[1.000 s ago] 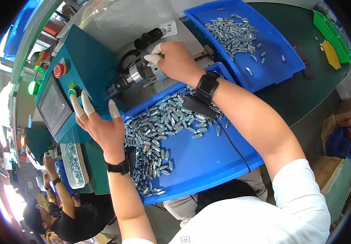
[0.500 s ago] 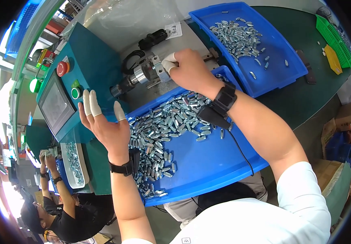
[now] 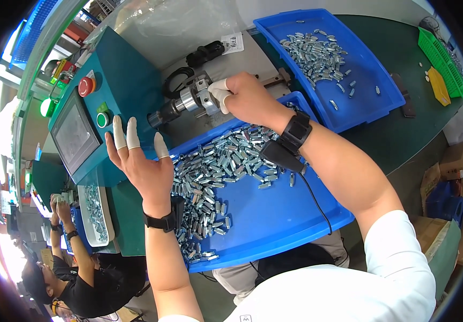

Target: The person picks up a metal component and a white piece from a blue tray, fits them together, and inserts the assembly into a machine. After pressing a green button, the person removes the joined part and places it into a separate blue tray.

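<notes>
Since the earlier frame, left hand (image 3: 137,161) has risen, open, toward the green button (image 3: 102,119). Right hand (image 3: 247,96) pinches at the metal chuck (image 3: 191,99); any held part is hidden behind fingers.

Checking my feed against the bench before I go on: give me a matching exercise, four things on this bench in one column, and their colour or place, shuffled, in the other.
Things:
1. Round button at the top of the machine's front panel
2. Round button just below it, beside the screen
3. Far tray
4. Small basket at the right end of the bench

Colour or place:
A. green, near the left hand
B. green, openwork sides
C. red
D. blue, a sparse scatter of metal parts

Pairs: 1-C, 2-A, 3-D, 4-B
</notes>
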`<state>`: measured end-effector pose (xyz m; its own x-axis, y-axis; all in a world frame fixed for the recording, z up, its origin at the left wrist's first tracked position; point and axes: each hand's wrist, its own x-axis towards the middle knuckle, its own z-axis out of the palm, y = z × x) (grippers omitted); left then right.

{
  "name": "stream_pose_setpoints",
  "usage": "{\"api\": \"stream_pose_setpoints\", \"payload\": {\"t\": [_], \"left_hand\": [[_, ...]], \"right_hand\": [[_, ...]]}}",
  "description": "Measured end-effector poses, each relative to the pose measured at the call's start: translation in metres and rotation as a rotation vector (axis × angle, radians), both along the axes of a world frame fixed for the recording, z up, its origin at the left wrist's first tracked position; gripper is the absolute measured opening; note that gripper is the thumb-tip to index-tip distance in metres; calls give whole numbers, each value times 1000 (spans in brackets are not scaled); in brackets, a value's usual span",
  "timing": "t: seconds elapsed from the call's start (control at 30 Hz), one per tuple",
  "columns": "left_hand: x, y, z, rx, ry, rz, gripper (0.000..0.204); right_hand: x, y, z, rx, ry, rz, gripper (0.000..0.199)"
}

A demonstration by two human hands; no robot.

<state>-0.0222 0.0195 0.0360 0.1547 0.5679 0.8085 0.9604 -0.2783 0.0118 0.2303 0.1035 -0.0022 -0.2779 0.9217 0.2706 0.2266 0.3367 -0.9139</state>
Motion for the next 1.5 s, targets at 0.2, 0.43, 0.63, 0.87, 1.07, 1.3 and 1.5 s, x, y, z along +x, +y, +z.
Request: {"api": "stream_pose_setpoints", "payload": {"t": [0.2,0.43,0.63,0.87,1.07,1.3,1.5], "left_hand": [[0,0,1,-1,1,-4,51],[2,-1,1,-12,4,3,51],[0,-1,1,-22,5,16,50],[2,0,1,-11,12,1,50],[2,-2,3,-17,31,5,50],[4,-3,5,24,45,-12,45],[18,-14,1,-339,-157,-523,31]], "right_hand": [[1,1,1,-6,-4,17,33],[0,2,0,-23,6,19,35],[-1,-2,5,-11,-8,36,35],[-2,0,0,-1,-17,23,35],[-4,-6,10,89,-158,-107,34],[-7,-20,12,448,-320,-134,35],[-4,-28,16,595,-588,-181,39]]}}
